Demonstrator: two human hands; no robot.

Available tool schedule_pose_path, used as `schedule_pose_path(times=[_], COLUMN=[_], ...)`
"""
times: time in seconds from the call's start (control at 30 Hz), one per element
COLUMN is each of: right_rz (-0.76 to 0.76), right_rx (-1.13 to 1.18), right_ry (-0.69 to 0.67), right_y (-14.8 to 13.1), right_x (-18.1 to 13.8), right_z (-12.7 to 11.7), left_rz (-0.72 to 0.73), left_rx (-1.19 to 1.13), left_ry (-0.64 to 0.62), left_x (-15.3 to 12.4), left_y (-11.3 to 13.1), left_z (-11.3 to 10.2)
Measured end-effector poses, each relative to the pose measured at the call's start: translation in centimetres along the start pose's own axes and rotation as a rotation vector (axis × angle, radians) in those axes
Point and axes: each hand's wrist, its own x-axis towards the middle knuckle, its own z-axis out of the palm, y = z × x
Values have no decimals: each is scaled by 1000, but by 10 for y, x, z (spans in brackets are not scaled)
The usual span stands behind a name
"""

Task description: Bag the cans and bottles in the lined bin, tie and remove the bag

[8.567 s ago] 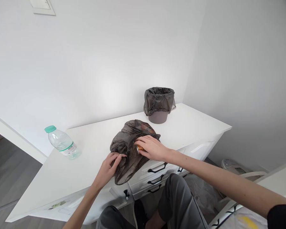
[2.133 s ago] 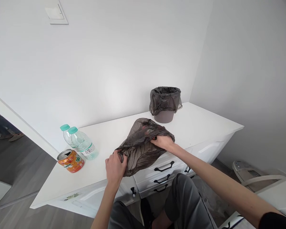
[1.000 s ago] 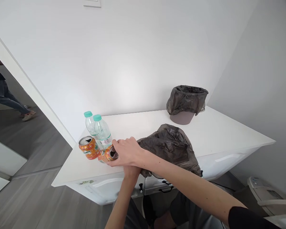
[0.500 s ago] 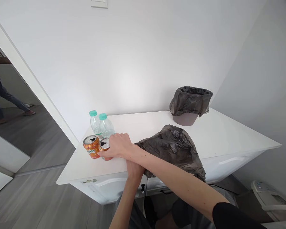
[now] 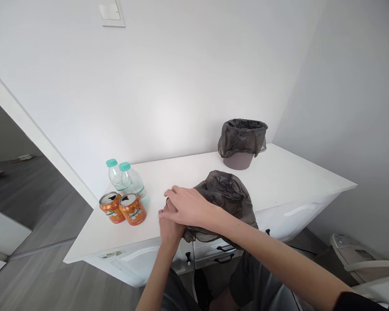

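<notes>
A crumpled grey plastic bag [image 5: 228,196] lies on the white dresser top [image 5: 288,179] near its front edge. My left hand [image 5: 167,227] is closed on the bag's left edge, its fingers mostly hidden. My right hand [image 5: 188,205] hovers just over the left hand and the bag's edge, fingers loosely apart and holding nothing. To the left stand two orange soda cans, the left can [image 5: 111,207] and the right can [image 5: 133,209], side by side and upright with open tops. Behind them are two water bottles with teal caps, one bottle [image 5: 114,174] partly hidden by the other bottle [image 5: 131,181].
A small bin lined with a grey bag [image 5: 242,142] stands at the back of the dresser by the wall corner. Drawer fronts with black handles [image 5: 223,259] face my knees. A white appliance [image 5: 350,252] sits on the floor at the right. A doorway opens at the left.
My right hand set a second orange can upright beside the first, let go, and drew back right to the bag. The left hand kept its hold on the bag.
</notes>
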Motion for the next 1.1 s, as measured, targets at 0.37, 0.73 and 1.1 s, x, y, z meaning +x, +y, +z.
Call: schedule_pose_path(times=[0.37,0.73,1.1], right_rz=[71,-99,103], right_rx=[-103,160,90], right_ry=[126,583,502], right_y=[157,191,226], right_x=[-161,-136,-82], right_z=[37,46,56], left_rz=[7,-296,-290], left_rx=[-160,-864,-783], left_ry=[-37,4,-167], left_x=[19,24,13], left_y=[-3,83,94], left_z=[-23,-90,-95])
